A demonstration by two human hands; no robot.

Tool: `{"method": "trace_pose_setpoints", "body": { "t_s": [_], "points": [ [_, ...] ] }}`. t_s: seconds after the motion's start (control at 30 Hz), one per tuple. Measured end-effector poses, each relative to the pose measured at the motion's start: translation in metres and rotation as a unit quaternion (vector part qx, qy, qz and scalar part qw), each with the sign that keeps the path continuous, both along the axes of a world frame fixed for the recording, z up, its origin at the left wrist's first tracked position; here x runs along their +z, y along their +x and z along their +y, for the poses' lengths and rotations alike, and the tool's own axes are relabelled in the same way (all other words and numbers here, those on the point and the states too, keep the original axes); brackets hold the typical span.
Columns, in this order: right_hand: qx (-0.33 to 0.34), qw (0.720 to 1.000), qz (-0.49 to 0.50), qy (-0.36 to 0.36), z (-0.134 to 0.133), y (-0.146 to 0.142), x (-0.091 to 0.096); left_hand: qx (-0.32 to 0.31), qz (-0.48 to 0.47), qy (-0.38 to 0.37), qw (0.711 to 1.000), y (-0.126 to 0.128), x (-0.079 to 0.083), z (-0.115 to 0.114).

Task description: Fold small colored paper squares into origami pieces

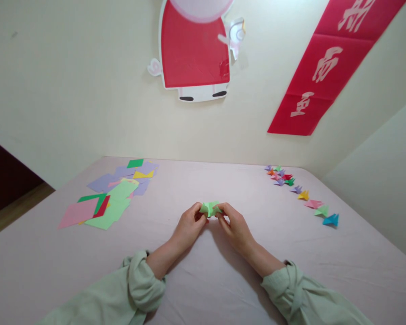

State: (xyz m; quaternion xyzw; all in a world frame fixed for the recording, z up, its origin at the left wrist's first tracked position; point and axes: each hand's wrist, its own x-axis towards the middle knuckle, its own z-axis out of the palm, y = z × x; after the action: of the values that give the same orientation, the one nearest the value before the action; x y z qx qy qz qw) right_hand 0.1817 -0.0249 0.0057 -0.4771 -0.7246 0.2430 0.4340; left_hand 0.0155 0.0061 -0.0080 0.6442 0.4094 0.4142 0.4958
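A small light green folded paper [210, 209] is held up between both hands over the middle of the table. My left hand [191, 225] pinches its left end between thumb and fingers. On the other side, my right hand [234, 227] grips the right end with fingertips closed on it. Raised folds show in the paper's middle; its two ends are partly hidden by my fingers.
Loose paper sheets in several colours, among them a pink sheet [77, 213] and a light green sheet [108, 214], lie at the left. Small folded paper figures, including a blue one [331, 220], line the right side. A wall [203, 135] rises behind the table [189, 280].
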Motion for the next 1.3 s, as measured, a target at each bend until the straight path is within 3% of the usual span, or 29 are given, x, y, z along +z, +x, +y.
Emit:
{"method": "trace_pose_setpoints", "body": {
  "t_s": [0.23, 0.53, 0.83, 1.1, 1.3],
  "points": [
    [-0.011, 1.000, -0.012, -0.004, -0.002, -0.002, -0.003, -0.007, 0.102, 0.069, 0.992, -0.001, 0.005, -0.006],
    [-0.039, 0.994, 0.083, -0.064, -0.002, -0.008, -0.003, -0.016, 0.132, 0.119, 0.984, -0.002, 0.012, -0.006],
    [-0.019, 0.997, 0.050, -0.056, 0.000, -0.007, -0.002, -0.014, 0.150, 0.148, 0.978, -0.002, 0.009, -0.006],
    [-0.004, 0.997, 0.042, -0.066, -0.001, -0.007, -0.001, -0.022, 0.172, 0.153, 0.973, -0.003, 0.010, -0.006],
    [-0.014, 0.998, 0.034, -0.059, -0.002, -0.008, 0.000, -0.010, 0.105, 0.110, 0.988, -0.001, 0.011, -0.008]
  ]
}}
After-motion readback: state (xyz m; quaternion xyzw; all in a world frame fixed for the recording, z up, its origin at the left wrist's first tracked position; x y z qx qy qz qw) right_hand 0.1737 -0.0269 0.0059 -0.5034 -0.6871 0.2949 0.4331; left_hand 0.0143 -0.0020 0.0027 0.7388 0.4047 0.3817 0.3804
